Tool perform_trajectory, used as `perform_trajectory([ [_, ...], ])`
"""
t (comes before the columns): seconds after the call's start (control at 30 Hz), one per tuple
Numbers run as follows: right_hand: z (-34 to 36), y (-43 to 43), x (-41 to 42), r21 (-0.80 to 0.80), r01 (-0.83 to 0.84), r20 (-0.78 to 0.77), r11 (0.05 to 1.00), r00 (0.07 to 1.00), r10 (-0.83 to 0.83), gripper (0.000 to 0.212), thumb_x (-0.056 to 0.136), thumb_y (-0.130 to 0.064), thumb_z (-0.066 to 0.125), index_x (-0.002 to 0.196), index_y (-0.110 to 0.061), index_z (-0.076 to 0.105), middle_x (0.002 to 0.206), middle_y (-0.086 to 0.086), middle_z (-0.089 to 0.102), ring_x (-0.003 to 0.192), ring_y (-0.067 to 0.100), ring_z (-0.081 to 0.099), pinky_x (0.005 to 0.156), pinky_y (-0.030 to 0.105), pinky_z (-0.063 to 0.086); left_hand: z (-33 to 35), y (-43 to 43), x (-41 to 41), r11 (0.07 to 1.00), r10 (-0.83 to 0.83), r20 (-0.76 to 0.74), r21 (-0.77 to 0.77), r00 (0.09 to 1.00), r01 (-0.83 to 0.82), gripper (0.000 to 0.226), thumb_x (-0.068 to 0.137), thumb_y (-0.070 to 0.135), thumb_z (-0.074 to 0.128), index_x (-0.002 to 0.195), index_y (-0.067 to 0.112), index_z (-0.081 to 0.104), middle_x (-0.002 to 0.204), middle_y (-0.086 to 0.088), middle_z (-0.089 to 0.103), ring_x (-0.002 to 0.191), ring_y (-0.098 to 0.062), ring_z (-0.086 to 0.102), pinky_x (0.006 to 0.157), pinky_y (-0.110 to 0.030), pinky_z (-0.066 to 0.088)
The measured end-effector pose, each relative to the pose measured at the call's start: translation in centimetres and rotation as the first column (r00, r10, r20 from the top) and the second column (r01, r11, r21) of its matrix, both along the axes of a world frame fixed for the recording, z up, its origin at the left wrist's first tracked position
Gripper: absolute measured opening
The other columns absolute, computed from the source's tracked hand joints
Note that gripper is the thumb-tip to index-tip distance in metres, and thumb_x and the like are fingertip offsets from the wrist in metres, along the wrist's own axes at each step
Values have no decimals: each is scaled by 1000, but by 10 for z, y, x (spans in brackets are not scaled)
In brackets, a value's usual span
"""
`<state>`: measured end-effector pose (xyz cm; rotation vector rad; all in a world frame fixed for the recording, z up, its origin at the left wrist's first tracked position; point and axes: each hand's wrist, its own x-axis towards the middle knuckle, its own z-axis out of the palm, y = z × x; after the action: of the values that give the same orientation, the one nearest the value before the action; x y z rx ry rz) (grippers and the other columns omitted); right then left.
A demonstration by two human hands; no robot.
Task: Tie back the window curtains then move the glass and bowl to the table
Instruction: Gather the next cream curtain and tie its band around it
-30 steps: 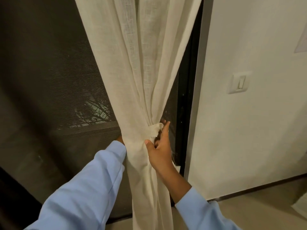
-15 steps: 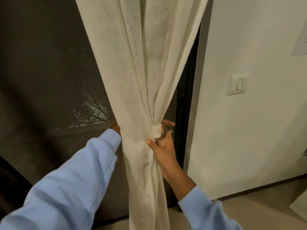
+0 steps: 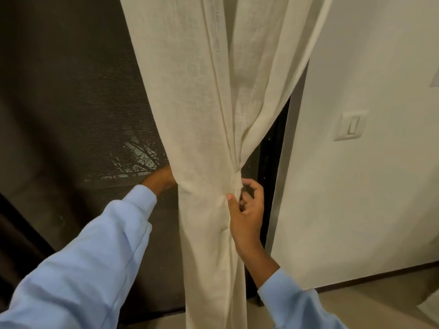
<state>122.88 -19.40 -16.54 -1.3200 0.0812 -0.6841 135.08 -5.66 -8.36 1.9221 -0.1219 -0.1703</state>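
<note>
A cream curtain [image 3: 209,103] hangs in front of the dark window and is gathered at waist height by a narrow band of the same cloth, the tieback [image 3: 234,184]. My right hand [image 3: 249,210] is at the band's right side. Its thumb presses the front fold just below the band and its fingers curl in at the band's edge. My left hand [image 3: 164,175] reaches behind the curtain from the left. Only its wrist and the back of the hand show; the fingers are hidden by cloth. No glass or bowl is in view.
A dark mesh window screen [image 3: 71,103] fills the left. The black window frame [image 3: 270,162] stands right of the curtain, then a white wall [image 3: 356,210] with a light switch [image 3: 351,125]. Beige floor [image 3: 368,307] lies at the bottom right.
My right hand's fingers, straight up along the band a second ago, have curled in at its right edge. My left arm has shifted up and further behind the curtain.
</note>
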Motion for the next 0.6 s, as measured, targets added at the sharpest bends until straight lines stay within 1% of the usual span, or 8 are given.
perform_trajectory([
  [0.03, -1, -1, 0, 11, 11, 28, 1000, 1000, -12, 39, 91, 3, 61, 121, -19, 47, 108, 7, 70, 96, 19, 70, 84, 31, 58, -1, 1, -5, 997, 67, 1, -29, 998, -67, 23, 96, -11, 37, 90, 3, 54, 86, -16, 51, 102, -48, 49, 64, -8, 46],
  [0.1, -3, 1, 1, 6, 43, 60, 999, 997, -44, 35, 91, 4, 60, 117, -17, 47, 105, 4, 69, 95, 17, 68, 83, 27, 56, -10, 10, -12, 975, 157, 9, -163, 988, -154, 18, 98, -6, 38, 106, -7, 54, 100, -23, 57, 121, -47, 43, 82, -22, 48],
  [0.2, -6, 8, 5, -104, 148, 76, 984, 987, -140, 20, 92, 4, 59, 102, -13, 59, 94, -10, 64, 85, 7, 61, 76, 19, 50, -14, 18, -31, 859, 152, 8, -496, 988, -128, 27, 102, 17, 37, 93, 8, 60, 70, 0, 67, 81, -22, 63, 59, -19, 51],
  [0.27, -7, 13, 6, -130, 174, 75, 976, 983, -165, 20, 92, 4, 58, 98, -13, 67, 96, -10, 67, 91, 8, 63, 82, 20, 51, -18, 29, -37, 759, 78, 43, -650, 996, -31, 43, 97, 46, 39, 83, 17, 67, 63, 4, 66, 61, -13, 61, 55, -21, 49],
  [0.33, -7, 17, 5, -137, 175, 81, 975, 983, -165, 26, 93, 5, 56, 102, -13, 73, 106, -2, 68, 103, 10, 64, 92, 20, 51, -24, 45, -37, 701, -7, 108, -709, 994, 82, 56, 73, 73, 55, 66, 19, 66, 52, 6, 54, 46, -6, 47, 48, -19, 38],
  [0.43, -5, 23, 2, -130, 161, 77, 978, 985, -152, 32, 95, 4, 54, 108, -17, 75, 117, 1, 62, 115, 7, 58, 97, 14, 47, -29, 56, -40, 782, 20, 169, -617, 985, 90, 42, 57, 46, 84, 75, 14, 64, 61, 7, 65, 57, -8, 61, 59, -25, 50],
  [0.5, -3, 28, 0, -115, 136, 69, 984, 989, -129, 29, 93, 1, 59, 110, -18, 73, 117, 4, 57, 114, 10, 57, 93, 10, 46, -27, 47, -44, 886, 109, 228, -464, 968, 10, 25, 66, 12, 81, 87, 12, 67, 72, 7, 73, 69, -8, 70, 63, -25, 54],
  [0.6, 0, 40, -1, -157, 137, 68, 978, 989, -128, 30, 80, -13, 80, 107, -15, 68, 109, -3, 55, 104, 1, 57, 84, 5, 45, -24, 30, -48, 924, 197, 260, -370, 945, -91, 28, 67, 3, 83, 88, 15, 69, 77, 11, 71, 68, -1, 69, 57, -16, 53],
])
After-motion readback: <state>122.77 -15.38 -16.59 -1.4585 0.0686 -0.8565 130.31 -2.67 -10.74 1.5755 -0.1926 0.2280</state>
